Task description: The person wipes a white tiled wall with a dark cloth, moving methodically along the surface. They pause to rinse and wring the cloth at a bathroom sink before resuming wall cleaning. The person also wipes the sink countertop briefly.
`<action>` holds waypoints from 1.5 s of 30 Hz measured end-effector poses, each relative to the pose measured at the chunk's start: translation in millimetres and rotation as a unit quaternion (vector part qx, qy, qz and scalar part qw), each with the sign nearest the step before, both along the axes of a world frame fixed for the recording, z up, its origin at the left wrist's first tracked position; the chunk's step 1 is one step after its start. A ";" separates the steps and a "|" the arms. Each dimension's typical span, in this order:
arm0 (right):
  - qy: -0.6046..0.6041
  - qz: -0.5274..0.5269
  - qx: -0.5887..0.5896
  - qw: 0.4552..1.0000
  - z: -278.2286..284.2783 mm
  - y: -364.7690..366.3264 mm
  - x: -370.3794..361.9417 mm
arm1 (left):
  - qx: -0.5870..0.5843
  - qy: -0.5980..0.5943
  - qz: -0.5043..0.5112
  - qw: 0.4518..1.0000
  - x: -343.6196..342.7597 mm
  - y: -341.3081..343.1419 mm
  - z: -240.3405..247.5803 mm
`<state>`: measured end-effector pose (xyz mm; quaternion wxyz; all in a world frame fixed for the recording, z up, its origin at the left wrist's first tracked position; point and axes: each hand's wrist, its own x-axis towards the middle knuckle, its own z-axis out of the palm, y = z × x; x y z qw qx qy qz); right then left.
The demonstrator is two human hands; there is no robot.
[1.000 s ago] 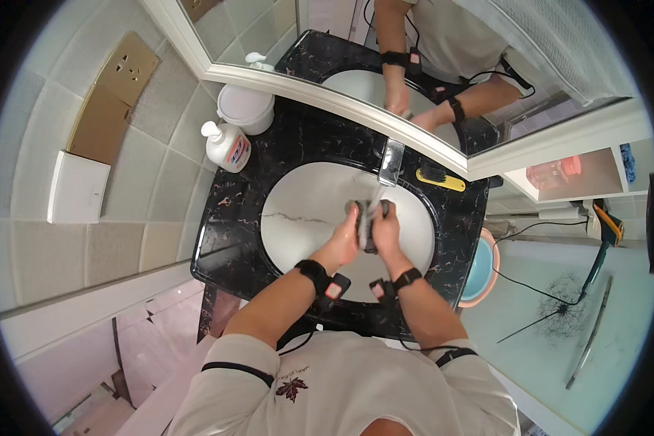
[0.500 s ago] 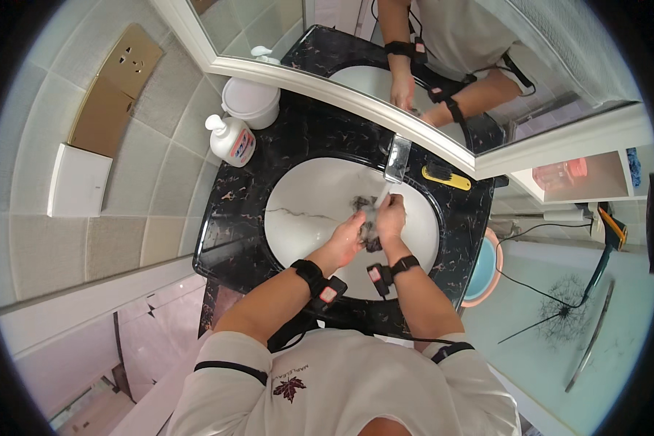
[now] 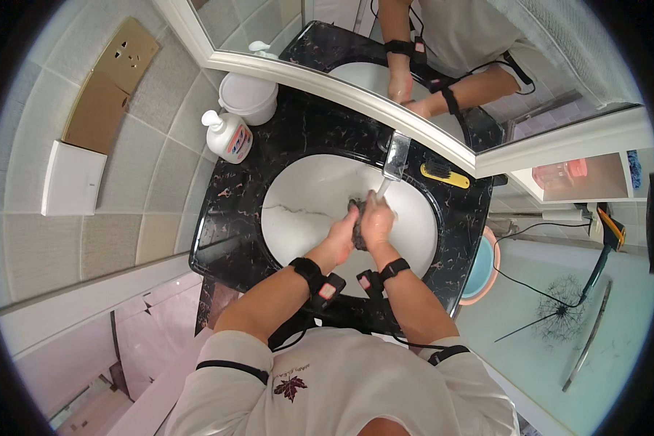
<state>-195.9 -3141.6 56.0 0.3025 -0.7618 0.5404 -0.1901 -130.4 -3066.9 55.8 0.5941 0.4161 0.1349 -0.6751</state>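
Over the white oval sink (image 3: pixel 298 236), my hands are pressed together around a soft, dark grey, bunched-up wet thing (image 3: pixel 358 237); its kind I cannot make out. My left hand (image 3: pixel 341 237) closes on its left side. From the right, my right hand (image 3: pixel 376 220) wraps over it and hides most of it. Water (image 3: pixel 382 190) runs from the chrome faucet (image 3: pixel 396 158) beside the fingertips of my right hand.
A yellow brush (image 3: pixel 445 176) lies right of the faucet on the black counter (image 3: pixel 305 123). A white pump bottle (image 3: pixel 229 138) and lidded tub (image 3: pixel 248 98) stand at the back left. The framed mirror (image 3: pixel 385 43) borders the rear. A basin (image 3: pixel 482 270) sits at the right.
My hands have drawn closer together, squeezing the grey thing, which was spread wider between them. My right hand has turned over it and shifted slightly left.
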 end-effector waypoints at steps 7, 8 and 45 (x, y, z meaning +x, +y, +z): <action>-0.145 -0.047 0.140 0.978 6.4 11.3 -24.7 | -0.022 0.002 -0.037 0.999 7.6 -11.4 5.1; -0.153 -0.005 0.094 0.984 19.9 25.4 -19.0 | -0.038 0.026 -0.018 0.999 11.4 -13.2 -6.0; -0.347 -0.101 0.637 0.681 4.7 -7.9 -57.6 | -0.115 -0.801 -0.162 0.565 43.0 -18.2 96.3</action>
